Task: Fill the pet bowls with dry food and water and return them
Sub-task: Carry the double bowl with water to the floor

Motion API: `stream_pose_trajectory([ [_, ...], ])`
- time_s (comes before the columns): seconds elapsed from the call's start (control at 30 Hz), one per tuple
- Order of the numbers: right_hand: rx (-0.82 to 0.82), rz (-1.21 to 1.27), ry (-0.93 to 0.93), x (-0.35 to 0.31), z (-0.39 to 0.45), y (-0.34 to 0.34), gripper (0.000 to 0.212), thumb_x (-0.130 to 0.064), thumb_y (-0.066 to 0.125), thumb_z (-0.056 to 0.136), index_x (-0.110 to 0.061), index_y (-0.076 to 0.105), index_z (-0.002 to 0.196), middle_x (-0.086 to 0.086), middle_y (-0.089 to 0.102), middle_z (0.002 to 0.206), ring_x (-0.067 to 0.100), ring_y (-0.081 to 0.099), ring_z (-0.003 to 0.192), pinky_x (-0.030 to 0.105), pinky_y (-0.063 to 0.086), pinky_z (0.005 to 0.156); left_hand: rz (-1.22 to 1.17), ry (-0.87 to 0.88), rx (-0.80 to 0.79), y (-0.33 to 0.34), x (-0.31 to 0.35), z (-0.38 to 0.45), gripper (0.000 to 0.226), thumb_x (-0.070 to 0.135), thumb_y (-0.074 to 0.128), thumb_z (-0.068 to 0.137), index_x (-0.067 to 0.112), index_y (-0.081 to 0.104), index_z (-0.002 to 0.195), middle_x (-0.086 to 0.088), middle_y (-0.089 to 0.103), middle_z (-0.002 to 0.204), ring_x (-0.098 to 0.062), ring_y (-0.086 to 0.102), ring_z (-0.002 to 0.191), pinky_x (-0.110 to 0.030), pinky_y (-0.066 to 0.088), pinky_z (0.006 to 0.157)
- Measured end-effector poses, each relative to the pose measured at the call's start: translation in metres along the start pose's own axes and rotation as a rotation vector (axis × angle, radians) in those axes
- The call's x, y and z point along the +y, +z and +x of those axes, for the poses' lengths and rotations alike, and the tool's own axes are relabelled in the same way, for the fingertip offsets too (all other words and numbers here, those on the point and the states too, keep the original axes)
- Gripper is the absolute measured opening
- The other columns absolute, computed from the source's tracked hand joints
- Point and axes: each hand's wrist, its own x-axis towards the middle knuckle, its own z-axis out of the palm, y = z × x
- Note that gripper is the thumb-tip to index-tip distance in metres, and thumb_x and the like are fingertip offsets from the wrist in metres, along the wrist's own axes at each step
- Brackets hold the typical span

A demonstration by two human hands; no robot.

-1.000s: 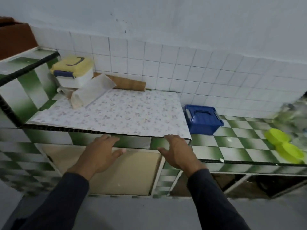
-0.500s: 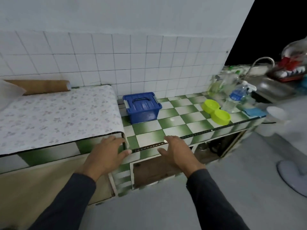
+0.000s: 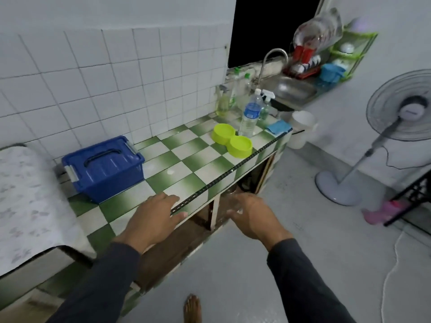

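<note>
**Both hands empty at the counter edge; bowls far down the counter**

Left hand (image 3: 156,219): palm down, fingers straight and spread, over the front edge of the green-and-white checked tile counter (image 3: 186,164); contact with the tiles unclear. It holds nothing.

Right hand (image 3: 253,216): out in front of the counter, over the open space below it, fingers loosely extended, empty.

Lime-green plastic double pet bowl (image 3: 232,139): sits near the counter's far end, close to the front edge, well apart from both hands.

Clear plastic water bottle with blue label (image 3: 249,117): upright just behind the bowl.

Blue lidded plastic storage box with grey clips (image 3: 103,167): at the tiled wall, near the left hand.

Folded blue cloth (image 3: 278,127): at the counter's far corner.

Steel sink (image 3: 293,89) with its tap lies beyond.
</note>
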Motion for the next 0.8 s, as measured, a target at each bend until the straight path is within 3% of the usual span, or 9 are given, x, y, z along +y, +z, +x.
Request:
stream_pose_trajectory([
  [0.2,0.009,0.026,0.105,0.03,0.057,-0.024,0.048,-0.042,0.056,0.099,-0.021,0.051,0.142,0.007,0.051,0.144,0.028,0.052,0.128,0.038,0.045,0.104,0.042,0.11,-0.051,-0.004,0.028,0.096,0.059,0.06,0.049,0.1,0.027,0.047,0.149,-0.004,0.05,0.146,-0.026,0.047,0.134,-0.043,0.044,0.109],
  [0.37,0.017,0.054,0.157,0.045,0.112,-0.036,0.046,-0.042,0.055,0.099,-0.019,0.052,0.139,0.007,0.052,0.143,0.028,0.053,0.127,0.04,0.046,0.105,0.134,0.187,-0.053,-0.014,0.042,0.168,0.061,0.062,0.046,0.1,0.028,0.046,0.15,-0.003,0.051,0.146,-0.026,0.047,0.134,-0.042,0.041,0.11],
  [0.8,-0.005,0.039,0.17,0.113,0.242,-0.048,0.046,-0.039,0.055,0.099,-0.014,0.053,0.137,0.009,0.053,0.14,0.029,0.053,0.126,0.042,0.047,0.105,0.213,0.193,-0.073,0.0,0.077,0.311,0.057,0.059,0.044,0.102,0.026,0.048,0.148,-0.005,0.053,0.141,-0.028,0.05,0.128,-0.044,0.042,0.107],
])
